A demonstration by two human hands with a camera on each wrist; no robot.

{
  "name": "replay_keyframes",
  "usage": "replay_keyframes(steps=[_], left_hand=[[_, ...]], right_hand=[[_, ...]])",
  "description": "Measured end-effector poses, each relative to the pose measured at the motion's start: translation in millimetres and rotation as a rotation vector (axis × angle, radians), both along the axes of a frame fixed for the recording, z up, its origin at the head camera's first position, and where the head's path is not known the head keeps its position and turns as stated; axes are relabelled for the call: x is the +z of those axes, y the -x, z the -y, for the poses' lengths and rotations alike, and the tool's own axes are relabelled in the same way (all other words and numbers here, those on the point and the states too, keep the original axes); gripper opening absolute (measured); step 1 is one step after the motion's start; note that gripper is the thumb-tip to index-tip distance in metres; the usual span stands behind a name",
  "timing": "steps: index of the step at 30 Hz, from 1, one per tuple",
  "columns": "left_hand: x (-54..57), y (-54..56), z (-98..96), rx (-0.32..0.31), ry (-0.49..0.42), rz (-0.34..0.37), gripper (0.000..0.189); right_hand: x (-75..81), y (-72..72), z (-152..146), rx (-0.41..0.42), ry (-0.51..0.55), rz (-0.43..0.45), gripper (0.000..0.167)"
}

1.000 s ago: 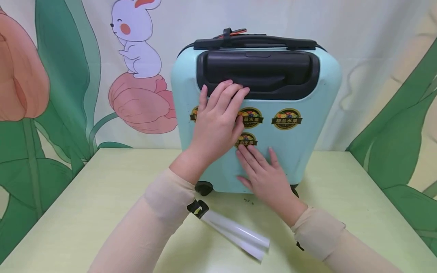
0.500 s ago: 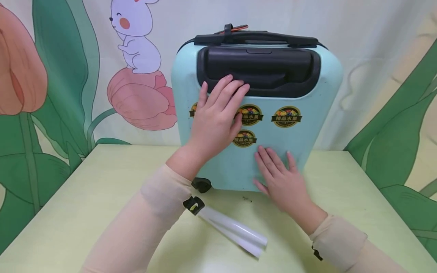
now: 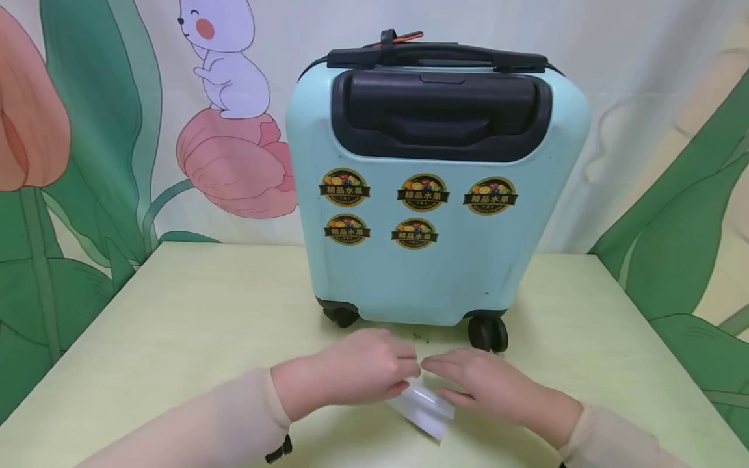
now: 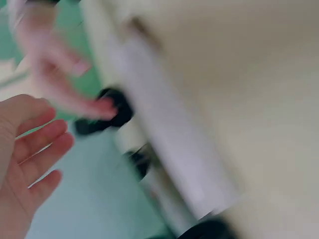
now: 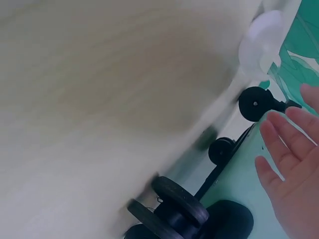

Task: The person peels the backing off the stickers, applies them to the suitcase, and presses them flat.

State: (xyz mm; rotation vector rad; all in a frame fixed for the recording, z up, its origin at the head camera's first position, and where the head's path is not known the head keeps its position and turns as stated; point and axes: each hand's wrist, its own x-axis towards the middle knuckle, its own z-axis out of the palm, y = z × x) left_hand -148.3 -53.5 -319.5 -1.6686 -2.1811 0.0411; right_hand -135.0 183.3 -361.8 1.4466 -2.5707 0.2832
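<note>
A light-blue suitcase [image 3: 433, 279] stands upright on its wheels, with several round black-and-gold fruit stickers [image 3: 422, 193] on its front. Before it lies a curled white sheet [image 3: 424, 413], partly hidden by my left hand [image 3: 363, 365]. That hand is over the sheet's left end; in the left wrist view its fingers [image 4: 47, 137] are loosely bent, hold nothing and look apart from the blurred white strip. To the sheet's right, my right hand [image 3: 491, 385] is in the air, fingers extended and thumb apart. The right wrist view shows it with nothing in its grasp.
The suitcase's black wheels [image 3: 488, 333] rest on the pale table [image 3: 222, 312]. Small dark specks [image 3: 420, 337] lie in front of the suitcase. A printed cloth backdrop [image 3: 234, 162] with a rabbit and tulips hangs behind.
Both hands have left the suitcase and come down toward the curled sheet. The left-hand stickers, covered before, now show. The right hand first slid off the lower middle sticker.
</note>
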Motion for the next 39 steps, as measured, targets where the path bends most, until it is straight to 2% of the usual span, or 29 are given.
replay_keyframes(steps=[3,7,10,14,16,18,19,23,24,25,27,30,34,37,39], left_hand=[[-20.1,-12.4,-0.7,0.034,0.155,-0.02,0.011],[-34.1,-19.4,-6.1,0.109,0.28,-0.042,0.015],[-40.3,-20.2,-11.2,0.165,0.333,-0.053,0.011],[-47.4,-17.2,-14.9,0.208,0.357,-0.052,0.006],[-48.5,-13.6,-13.6,0.235,0.337,-0.008,0.004],[-47.6,-8.7,-10.8,0.274,0.27,0.144,0.004],[-46.7,-5.9,-9.0,0.293,0.221,0.256,0.005],[-42.6,4.1,-2.3,0.34,-0.109,0.854,0.01],[-42.2,5.5,-1.0,0.345,-0.193,0.985,0.011],[-42.1,6.3,0.1,0.349,-0.27,1.096,0.012],[-42.3,6.1,0.9,0.359,-0.412,1.272,0.016],[-41.9,3.0,-1.3,0.378,-0.576,1.476,0.022],[-40.4,-2.8,-5.9,0.38,-0.747,1.695,0.026],[-40.8,-6.7,-8.4,0.37,-0.83,1.779,0.031],[-41.8,-8.7,-10.0,0.368,-0.868,1.804,0.032]], right_hand=[[-1.2,-5.1,-0.1,-0.024,-0.023,0.064,0.036],[-1.1,-7.2,1.0,-0.045,-0.03,0.104,0.037],[0.9,-6.7,2.5,-0.051,-0.009,0.117,0.038],[6.5,-7.6,2.1,-0.071,0.043,0.12,0.038],[9.8,-8.8,1.2,-0.097,0.09,0.109,0.037],[12.8,-9.8,-0.2,-0.13,0.179,0.093,0.035],[13.6,-10.0,-0.8,-0.14,0.233,0.08,0.034],[13.8,-9.4,-0.7,-0.136,0.461,0.007,0.033],[12.8,-9.0,0.5,-0.124,0.5,-0.014,0.03],[11.5,-8.8,2.3,-0.114,0.527,-0.038,0.027],[8.6,-8.8,6.8,-0.104,0.561,-0.079,0.024],[5.5,-9.9,13.8,-0.108,0.58,-0.127,0.029],[3.2,-11.5,21.3,-0.149,0.586,-0.15,0.031],[2.6,-12.8,24.4,-0.192,0.598,-0.134,0.036],[2.7,-13.6,25.3,-0.216,0.605,-0.126,0.04]])
